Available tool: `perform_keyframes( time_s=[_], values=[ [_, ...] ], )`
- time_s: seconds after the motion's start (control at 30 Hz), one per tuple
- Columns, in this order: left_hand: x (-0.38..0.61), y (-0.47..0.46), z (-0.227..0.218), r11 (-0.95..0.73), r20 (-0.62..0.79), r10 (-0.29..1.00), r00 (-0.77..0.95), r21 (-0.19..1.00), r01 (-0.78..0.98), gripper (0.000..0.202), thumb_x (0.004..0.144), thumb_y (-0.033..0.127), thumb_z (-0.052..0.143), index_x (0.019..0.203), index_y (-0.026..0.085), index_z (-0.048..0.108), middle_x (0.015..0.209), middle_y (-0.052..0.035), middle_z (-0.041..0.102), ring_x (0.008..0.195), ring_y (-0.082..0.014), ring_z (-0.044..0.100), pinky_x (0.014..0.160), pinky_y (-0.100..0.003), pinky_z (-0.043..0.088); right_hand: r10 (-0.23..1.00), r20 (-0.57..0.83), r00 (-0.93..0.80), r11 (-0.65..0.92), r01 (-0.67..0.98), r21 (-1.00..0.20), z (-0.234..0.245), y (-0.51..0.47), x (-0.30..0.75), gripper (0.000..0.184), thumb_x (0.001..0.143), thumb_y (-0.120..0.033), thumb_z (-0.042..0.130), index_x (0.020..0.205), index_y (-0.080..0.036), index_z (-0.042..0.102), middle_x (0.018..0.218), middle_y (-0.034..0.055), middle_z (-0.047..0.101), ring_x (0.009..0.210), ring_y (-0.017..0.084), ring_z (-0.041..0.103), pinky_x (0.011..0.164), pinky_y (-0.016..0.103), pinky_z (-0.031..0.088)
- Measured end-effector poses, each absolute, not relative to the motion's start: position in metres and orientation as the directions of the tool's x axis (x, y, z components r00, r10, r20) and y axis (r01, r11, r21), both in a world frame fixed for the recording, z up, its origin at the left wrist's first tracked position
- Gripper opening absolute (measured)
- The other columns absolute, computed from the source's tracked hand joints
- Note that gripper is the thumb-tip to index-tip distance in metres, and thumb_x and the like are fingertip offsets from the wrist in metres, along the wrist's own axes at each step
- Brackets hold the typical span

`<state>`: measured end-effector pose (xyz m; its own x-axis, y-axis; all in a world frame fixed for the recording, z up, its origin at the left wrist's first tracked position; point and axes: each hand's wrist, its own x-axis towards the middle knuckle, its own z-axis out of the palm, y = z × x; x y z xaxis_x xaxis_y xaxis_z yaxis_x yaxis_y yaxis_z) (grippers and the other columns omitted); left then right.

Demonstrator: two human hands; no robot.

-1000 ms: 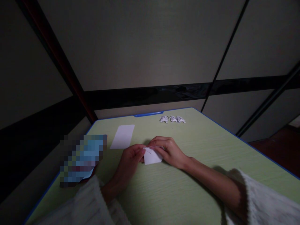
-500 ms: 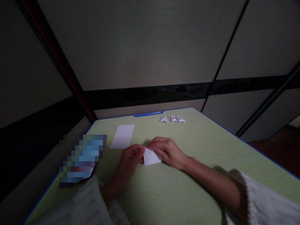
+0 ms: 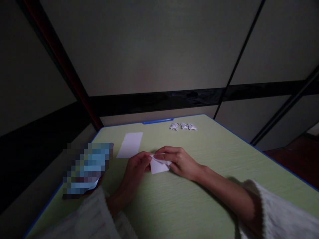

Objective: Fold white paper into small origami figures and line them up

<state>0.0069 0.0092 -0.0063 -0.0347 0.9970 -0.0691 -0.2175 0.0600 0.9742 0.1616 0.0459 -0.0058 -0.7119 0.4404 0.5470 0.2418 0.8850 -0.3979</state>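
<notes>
Between my hands, above the near middle of the table, is a small folded piece of white paper [image 3: 159, 167]. My left hand [image 3: 138, 164] pinches its left corner between thumb and fingers. My right hand [image 3: 177, 161] grips the right side, with fingers lying along the upper edge where a flap of the paper is lifted. The fingers cover part of the upper folds. Beyond my left hand a flat white sheet of paper [image 3: 130, 145] lies on the table.
Three small folded paper figures [image 3: 183, 126] stand in a row near the far edge of the green table [image 3: 214, 142]. At the left edge lies a blurred-out flat object with a bright screen-like surface [image 3: 96, 166]. A panelled wall [image 3: 154, 49] rises behind the table.
Both hands have shifted slightly left with the paper. My right fingers now press over its upper edge, and a flap that lay flatter stands raised on the right.
</notes>
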Motion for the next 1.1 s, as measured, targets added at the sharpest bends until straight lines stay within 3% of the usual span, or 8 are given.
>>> perform_keyframes(
  time_s=[0.33, 0.47, 0.57, 0.67, 0.77, 0.83, 0.93, 1.1],
  values=[
    [0.005, 0.011, -0.008, 0.058, -0.059, 0.998, 0.004, 0.967, -0.25, 0.007, 0.059, 0.022, 0.057, 0.059, 0.014, 0.057, 0.052, 0.0025, 0.056, 0.052, -0.0102, 0.051, 0.05, -0.02, 0.041, 0.399, 0.505, -0.766, 0.915, 0.297, -0.272, -0.003, 0.046, 0.163, 0.04, 0.07, -0.002, 0.039, 0.106, -0.015, 0.052, 0.102, 0.0093, 0.055, 0.091, 0.016, 0.053, 0.076, 0.028, 0.044],
    [0.005, 0.011, -0.007, 0.055, -0.06, 0.998, -0.031, 0.987, -0.149, 0.011, 0.058, 0.024, 0.058, 0.056, 0.014, 0.055, 0.046, 0.0049, 0.05, 0.046, -0.0077, 0.045, 0.046, -0.018, 0.036, 0.41, 0.484, -0.774, 0.909, 0.302, -0.287, -0.004, 0.045, 0.163, 0.041, 0.07, -0.002, 0.038, 0.106, -0.014, 0.052, 0.106, 0.0098, 0.053, 0.093, 0.017, 0.051, 0.078, 0.029, 0.043],
    [0.004, 0.01, -0.004, -0.001, -0.001, 0.996, -0.092, 1.0, -0.015, 0.013, 0.06, 0.026, 0.056, 0.057, 0.014, 0.055, 0.046, 0.0051, 0.05, 0.045, -0.0073, 0.042, 0.044, -0.018, 0.033, 0.429, 0.512, -0.744, 0.886, 0.236, -0.399, -0.004, 0.044, 0.162, 0.047, 0.066, -0.001, 0.039, 0.11, -0.014, 0.048, 0.11, 0.01, 0.05, 0.1, 0.017, 0.047, 0.085, 0.031, 0.039],
    [0.001, 0.01, -0.002, -0.08, 0.106, 0.979, -0.173, 0.986, 0.148, 0.014, 0.062, 0.027, 0.054, 0.057, 0.014, 0.055, 0.046, 0.005, 0.049, 0.046, -0.0083, 0.041, 0.044, -0.018, 0.032, 0.488, 0.512, -0.707, 0.797, 0.12, -0.592, -0.002, 0.043, 0.16, 0.054, 0.063, -0.004, 0.046, 0.116, -0.015, 0.039, 0.114, 0.0102, 0.046, 0.104, 0.018, 0.043, 0.088, 0.035, 0.035],
    [-0.001, 0.009, -0.002, -0.153, 0.21, 0.958, -0.193, 0.95, 0.272, 0.015, 0.065, 0.028, 0.052, 0.059, 0.015, 0.056, 0.047, 0.0044, 0.051, 0.046, -0.0096, 0.042, 0.044, -0.019, 0.032, 0.608, 0.37, -0.703, 0.541, 0.025, -0.841, -0.001, 0.042, 0.158, 0.06, 0.062, -0.016, 0.059, 0.117, -0.016, 0.034, 0.111, 0.0099, 0.046, 0.092, 0.016, 0.048, 0.077, 0.031, 0.04],
    [-0.002, 0.007, -0.003, -0.191, 0.256, 0.95, -0.177, 0.928, 0.319, 0.015, 0.066, 0.027, 0.051, 0.061, 0.015, 0.058, 0.049, 0.0037, 0.053, 0.048, -0.0103, 0.044, 0.045, -0.019, 0.033, 0.673, 0.268, -0.689, 0.349, -0.023, -0.937, -0.001, 0.042, 0.156, 0.049, 0.065, -0.024, 0.058, 0.109, -0.015, 0.039, 0.094, 0.0064, 0.052, 0.075, 0.011, 0.05, 0.064, 0.024, 0.041],
    [-0.002, 0.004, -0.005, -0.227, 0.292, 0.947, -0.137, 0.905, 0.36, 0.015, 0.068, 0.026, 0.05, 0.064, 0.015, 0.059, 0.051, 0.0028, 0.056, 0.05, -0.011, 0.048, 0.047, -0.019, 0.035, 0.774, 0.211, -0.597, 0.254, -0.012, -0.967, -0.001, 0.041, 0.151, 0.024, 0.068, -0.027, 0.055, 0.086, -0.013, 0.047, 0.068, -0.0004, 0.05, 0.06, 0.008, 0.046, 0.054, 0.021, 0.036],
    [0.0, 0.001, -0.004, -0.28, 0.334, 0.938, -0.089, 0.885, 0.372, 0.016, 0.07, 0.023, 0.049, 0.067, 0.015, 0.063, 0.053, 0.0027, 0.058, 0.051, -0.0109, 0.049, 0.048, -0.018, 0.035, 0.826, 0.293, -0.482, 0.347, 0.025, -0.937, 0.0, 0.04, 0.147, 0.012, 0.066, -0.02, 0.058, 0.065, -0.013, 0.048, 0.064, -0.0019, 0.045, 0.058, 0.007, 0.042, 0.055, 0.021, 0.035]
  ],
)
